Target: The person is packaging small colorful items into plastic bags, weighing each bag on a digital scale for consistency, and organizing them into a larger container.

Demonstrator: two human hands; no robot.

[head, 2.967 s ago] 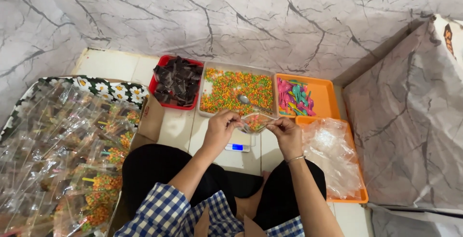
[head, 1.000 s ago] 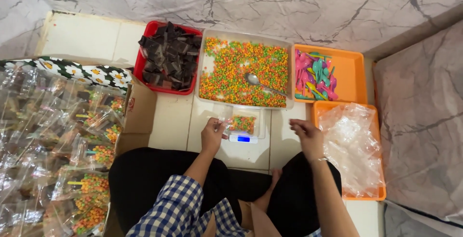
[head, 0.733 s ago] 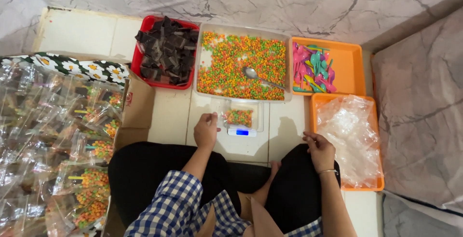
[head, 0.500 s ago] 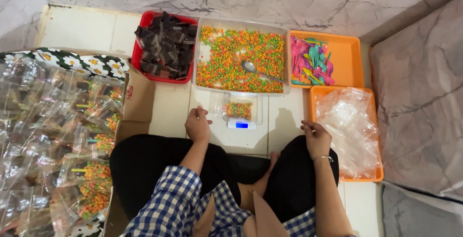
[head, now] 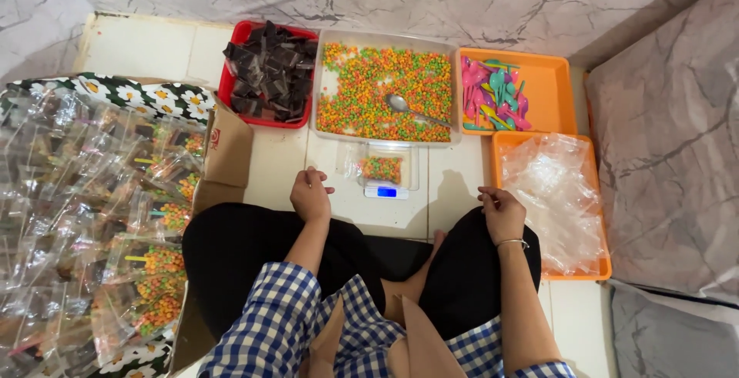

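On the white tiled floor (head: 277, 170) a small filled bag (head: 381, 168) sits on the scale (head: 386, 185) just below the pellet tray (head: 385, 89), both hands resting empty, left hand (head: 310, 197) loosely curled, right hand (head: 502, 214) likewise; a careless nudge could tip it and spill pellets.

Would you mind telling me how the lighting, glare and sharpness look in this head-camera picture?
Head view: even, soft light; sharp focus throughout; faint shadow on the floor tiles beside the scale; glare on the clear bags at left; straight edges bow slightly near the frame's borders.
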